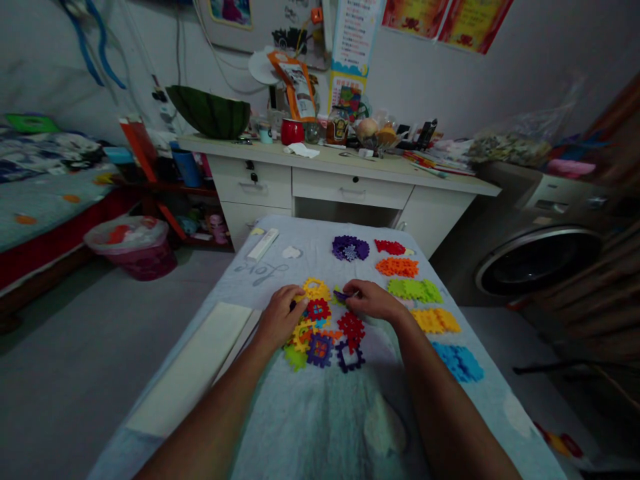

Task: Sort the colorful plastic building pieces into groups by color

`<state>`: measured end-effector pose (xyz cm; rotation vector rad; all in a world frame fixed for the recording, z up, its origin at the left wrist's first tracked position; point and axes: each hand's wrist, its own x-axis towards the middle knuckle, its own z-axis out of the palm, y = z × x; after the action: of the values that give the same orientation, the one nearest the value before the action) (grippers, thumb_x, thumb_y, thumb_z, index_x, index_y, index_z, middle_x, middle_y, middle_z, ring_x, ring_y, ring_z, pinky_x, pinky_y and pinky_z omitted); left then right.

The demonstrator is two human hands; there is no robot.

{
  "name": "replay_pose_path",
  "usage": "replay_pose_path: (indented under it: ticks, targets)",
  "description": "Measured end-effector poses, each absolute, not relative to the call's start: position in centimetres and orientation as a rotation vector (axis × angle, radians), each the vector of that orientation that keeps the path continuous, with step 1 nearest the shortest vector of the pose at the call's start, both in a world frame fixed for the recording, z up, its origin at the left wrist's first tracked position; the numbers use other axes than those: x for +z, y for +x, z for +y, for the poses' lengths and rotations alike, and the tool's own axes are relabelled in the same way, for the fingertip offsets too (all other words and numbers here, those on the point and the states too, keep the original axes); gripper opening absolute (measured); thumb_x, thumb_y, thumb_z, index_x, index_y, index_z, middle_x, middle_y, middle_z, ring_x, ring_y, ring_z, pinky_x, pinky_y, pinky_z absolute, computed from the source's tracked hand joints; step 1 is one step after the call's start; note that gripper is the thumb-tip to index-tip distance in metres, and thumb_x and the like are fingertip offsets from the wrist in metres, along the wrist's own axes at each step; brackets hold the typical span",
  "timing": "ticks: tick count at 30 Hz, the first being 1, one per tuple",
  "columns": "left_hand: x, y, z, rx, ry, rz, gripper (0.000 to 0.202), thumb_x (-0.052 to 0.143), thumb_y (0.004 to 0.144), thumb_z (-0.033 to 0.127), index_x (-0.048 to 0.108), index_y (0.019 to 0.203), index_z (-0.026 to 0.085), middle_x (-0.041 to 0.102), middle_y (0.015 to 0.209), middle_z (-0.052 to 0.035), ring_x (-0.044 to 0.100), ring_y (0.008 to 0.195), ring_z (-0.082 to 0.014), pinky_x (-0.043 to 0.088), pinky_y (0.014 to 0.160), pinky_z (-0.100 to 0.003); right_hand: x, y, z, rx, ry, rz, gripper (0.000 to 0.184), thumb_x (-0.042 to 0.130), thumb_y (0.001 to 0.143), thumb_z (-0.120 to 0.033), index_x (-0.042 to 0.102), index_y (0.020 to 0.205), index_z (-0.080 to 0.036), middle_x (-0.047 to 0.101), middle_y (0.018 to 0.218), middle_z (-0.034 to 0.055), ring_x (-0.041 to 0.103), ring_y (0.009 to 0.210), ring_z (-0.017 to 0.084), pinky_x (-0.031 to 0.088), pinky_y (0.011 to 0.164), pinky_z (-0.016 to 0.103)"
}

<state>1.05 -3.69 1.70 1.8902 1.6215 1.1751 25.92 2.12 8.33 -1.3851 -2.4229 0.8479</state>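
Observation:
A mixed pile of toothed plastic building pieces lies in the middle of the cloth-covered table. My right hand (373, 300) pinches a dark purple piece (341, 295) at the pile's upper right. Beside the pile's left edge, my left hand (284, 313) has its fingers curled, with something dark between thumb and fingers that I cannot make out. Close to its fingertips are a yellow piece (316, 289) and a red window piece (318, 309). Nearer to me lie a purple window piece (319, 351), a purple frame (350, 357) and red pieces (351, 329).
Sorted groups line the right side: purple (350, 249), red (390, 247), orange (397, 267), green (415, 290), yellow (436, 321) and blue (459, 362). A long white box (193, 367) lies at the left edge. Behind stands a cluttered white desk (350, 177).

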Motion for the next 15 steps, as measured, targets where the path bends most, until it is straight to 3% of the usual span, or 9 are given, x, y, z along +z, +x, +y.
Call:
replay_pose_path:
  ticks: [3, 6, 8, 11, 15]
  targets:
    - [1.7, 1.1, -3.7, 1.183, 1.885, 1.626, 0.028, 0.05, 0.088, 0.042, 0.065, 0.1, 0.021, 0.066, 0.112, -0.0075, 0.059, 0.11, -0.0234, 0.045, 0.101, -0.043, 7.9, 26.1, 2.7, 0.81, -1.455, -2.279, 0.02, 0.046, 0.088, -0.017, 0.065, 0.085, -0.017, 0.065, 0.073, 0.0008, 0.058, 0.067, 0.013, 0.04, 0.064, 0.023]
    - [1.6, 1.0, -3.8, 1.191, 1.884, 1.622, 0.028, 0.05, 0.089, 0.041, 0.065, 0.101, 0.022, 0.066, 0.112, -0.0072, 0.059, 0.11, -0.023, 0.045, 0.101, -0.042, 6.7, 26.2, 3.4, 0.756, -1.595, -2.093, 0.028, 0.037, 0.094, -0.021, 0.064, 0.086, -0.018, 0.062, 0.065, -0.0004, 0.056, 0.057, 0.013, 0.041, 0.061, 0.024]
    - [1.6, 1.0, -3.7, 1.193, 1.885, 1.618, 0.027, 0.05, 0.089, 0.041, 0.065, 0.1, 0.022, 0.066, 0.112, -0.007, 0.059, 0.11, -0.0229, 0.045, 0.1, -0.042, 5.8, 26.4, 3.8, 0.663, -1.63, -2.055, 0.026, 0.039, 0.094, -0.022, 0.065, 0.093, -0.019, 0.066, 0.075, 0.0019, 0.06, 0.065, 0.014, 0.043, 0.067, 0.024]
    - [1.7, 1.0, -3.7, 1.192, 1.885, 1.613, 0.028, 0.05, 0.089, 0.042, 0.066, 0.099, 0.021, 0.066, 0.112, -0.0072, 0.059, 0.109, -0.0232, 0.046, 0.1, -0.042, 4.6, 26.8, 4.1, 0.391, -1.657, -2.073, 0.023, 0.051, 0.089, -0.023, 0.065, 0.107, -0.018, 0.066, 0.104, 0.0091, 0.062, 0.093, 0.018, 0.044, 0.084, 0.027]
    - [1.6, 1.0, -3.6, 1.192, 1.897, 1.606, 0.028, 0.05, 0.089, 0.041, 0.065, 0.101, 0.021, 0.066, 0.111, -0.0074, 0.06, 0.109, -0.023, 0.046, 0.1, -0.042, 4.1, 27.1, 4.0, 0.27, -1.679, -2.152, 0.049, 0.065, 0.079, -0.028, 0.057, 0.126, -0.015, 0.055, 0.124, 0.0141, 0.058, 0.107, 0.022, 0.043, 0.093, 0.031]
